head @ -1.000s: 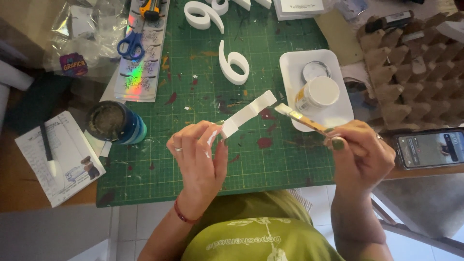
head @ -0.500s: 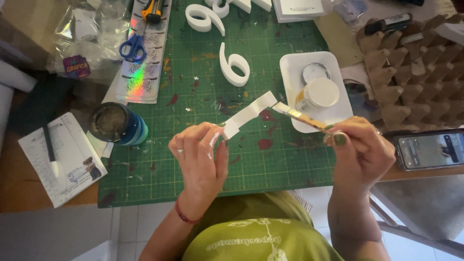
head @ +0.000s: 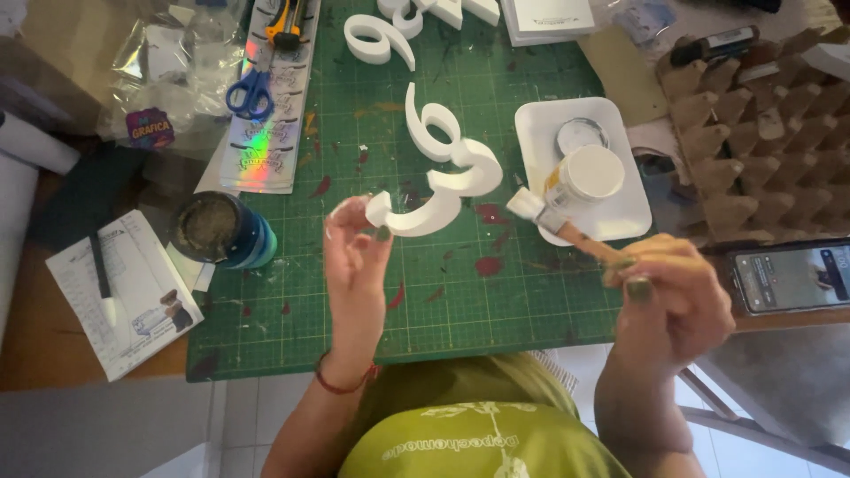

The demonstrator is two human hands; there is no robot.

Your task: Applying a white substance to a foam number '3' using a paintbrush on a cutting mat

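Over green cutting mat (head: 496, 97), left hand (head: 356, 257) grip pinches white foam numeral (head: 443, 196); right hand (head: 668, 296) grip pinches brush (head: 558, 226) beside it.

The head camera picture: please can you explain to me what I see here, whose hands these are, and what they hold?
The camera sits on a person's head and looks down, so both hands are the person's own. The left hand pinches one end of a white curved foam number shape, lifted above the green gridded cutting mat. The right hand grips a small wooden-handled paintbrush with white bristles. On the mat lie more white foam numbers and a white rectangular tray carrying a white paint jar. Blue-handled scissors lie at the upper left, and a dark phone lies at the right.
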